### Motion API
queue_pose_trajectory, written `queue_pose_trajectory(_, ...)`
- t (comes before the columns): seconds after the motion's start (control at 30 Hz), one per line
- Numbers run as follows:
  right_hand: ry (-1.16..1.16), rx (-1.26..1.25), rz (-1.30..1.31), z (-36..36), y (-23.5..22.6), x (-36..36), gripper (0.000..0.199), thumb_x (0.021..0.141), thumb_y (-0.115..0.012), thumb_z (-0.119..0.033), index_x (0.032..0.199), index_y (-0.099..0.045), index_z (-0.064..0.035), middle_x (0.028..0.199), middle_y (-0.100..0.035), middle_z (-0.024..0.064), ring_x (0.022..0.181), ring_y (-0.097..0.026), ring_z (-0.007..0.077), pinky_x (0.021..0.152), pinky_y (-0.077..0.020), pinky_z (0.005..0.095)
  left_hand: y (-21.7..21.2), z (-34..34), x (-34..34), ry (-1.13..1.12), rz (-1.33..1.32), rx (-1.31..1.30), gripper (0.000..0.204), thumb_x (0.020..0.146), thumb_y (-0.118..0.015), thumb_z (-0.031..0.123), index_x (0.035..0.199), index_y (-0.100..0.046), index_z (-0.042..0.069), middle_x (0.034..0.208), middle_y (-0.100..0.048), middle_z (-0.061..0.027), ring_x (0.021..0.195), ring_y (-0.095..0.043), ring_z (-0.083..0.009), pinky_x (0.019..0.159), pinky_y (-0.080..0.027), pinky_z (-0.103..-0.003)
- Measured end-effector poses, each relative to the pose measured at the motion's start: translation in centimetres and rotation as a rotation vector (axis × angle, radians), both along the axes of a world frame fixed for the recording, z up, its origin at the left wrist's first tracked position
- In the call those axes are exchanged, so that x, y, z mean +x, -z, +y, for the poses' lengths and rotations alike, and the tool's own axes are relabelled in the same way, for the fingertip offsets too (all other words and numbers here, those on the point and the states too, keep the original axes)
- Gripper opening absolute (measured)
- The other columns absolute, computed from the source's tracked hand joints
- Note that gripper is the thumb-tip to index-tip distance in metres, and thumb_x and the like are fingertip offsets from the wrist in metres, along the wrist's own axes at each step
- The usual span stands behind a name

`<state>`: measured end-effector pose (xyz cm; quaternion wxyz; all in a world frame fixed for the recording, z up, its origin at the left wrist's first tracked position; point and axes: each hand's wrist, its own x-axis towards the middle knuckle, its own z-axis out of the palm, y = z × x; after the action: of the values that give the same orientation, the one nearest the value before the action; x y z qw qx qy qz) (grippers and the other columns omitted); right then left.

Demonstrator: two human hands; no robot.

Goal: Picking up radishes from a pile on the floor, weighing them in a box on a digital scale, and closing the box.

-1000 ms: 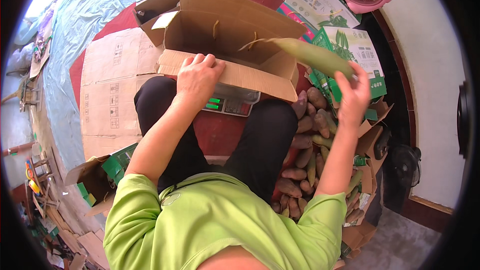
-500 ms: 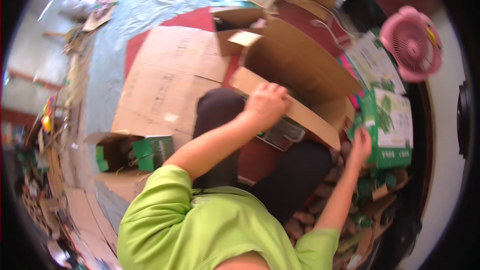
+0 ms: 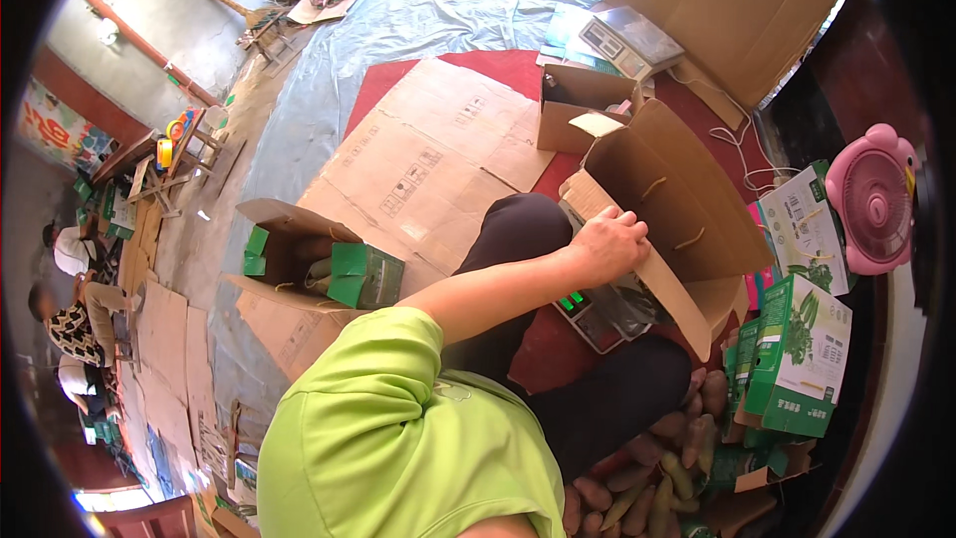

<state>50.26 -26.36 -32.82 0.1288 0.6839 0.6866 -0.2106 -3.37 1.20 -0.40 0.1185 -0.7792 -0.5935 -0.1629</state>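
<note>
My left hand (image 3: 610, 245) reaches across my knees, its fingers curled over the near flap of an open cardboard box (image 3: 687, 164). This tall box stands between my legs, its inside brown with short rope loops on the wall. Under its near side is a digital scale (image 3: 588, 324) with a lit green display. My right hand is out of view. Close to my right leg lies a heap of sweet potatoes (image 3: 657, 453), reddish and yellowish. The bottom of the box is hidden.
A green-and-brown carton (image 3: 368, 274) stands open at left with something inside. Printed green cartons (image 3: 802, 354) and a pink fan (image 3: 874, 199) are at right. Flattened cardboard (image 3: 428, 154) covers the red mat. Another scale (image 3: 629, 42) sits farther off. People (image 3: 75, 324) sit at far left.
The view has swung left, so everything sits farther right, and people at the far left have come into sight. My right hand, earlier by the green cartons, has left the picture. My left hand stays on the flap.
</note>
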Motion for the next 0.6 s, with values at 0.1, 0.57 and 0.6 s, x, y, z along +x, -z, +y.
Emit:
queue_pose_trajectory(0.1, 0.005, 0.003, 0.036, -0.3, -2.4, -3.0, 0.032, 0.061, -0.072, -0.018, 0.086, -0.061, -0.0012, 0.081, -0.059, 0.0177, 0.078, -0.057, 0.0366, 0.074, -0.0472, 0.0435, 0.2, 0.2, 0.3, 0.014, -0.008, 0.016, 0.015, 0.074, -0.058, 0.019, 0.085, -0.065, 0.012, 0.084, -0.055, -0.0006, 0.09, -0.054, -0.0187, 0.084, -0.044, -0.033)
queue_pose_trajectory(0.57, -0.004, 0.019, 0.186, -4.9, -2.7, -6.8, 0.035, 0.058, -0.073, -0.018, 0.087, -0.061, -0.0021, 0.083, -0.058, 0.0172, 0.081, -0.056, 0.0365, 0.075, -0.0468, 0.0437, 0.3, -0.1, 0.6, -0.028, 0.046, 0.024, 0.025, 0.075, -0.057, 0.018, 0.098, -0.064, 0.022, 0.088, -0.052, 0.0016, 0.091, -0.055, -0.0168, 0.083, -0.045, -0.032)
queue_pose_trajectory(0.6, -0.006, 0.021, 0.196, -5.3, -1.8, -6.5, 0.036, 0.057, -0.073, -0.018, 0.087, -0.061, -0.0021, 0.084, -0.058, 0.0172, 0.081, -0.056, 0.0365, 0.075, -0.0468, 0.0438, 0.4, -0.1, 0.5, -0.028, 0.045, 0.016, 0.025, 0.075, -0.057, 0.018, 0.099, -0.065, 0.022, 0.088, -0.053, 0.0016, 0.092, -0.055, -0.0169, 0.083, -0.045, -0.033)
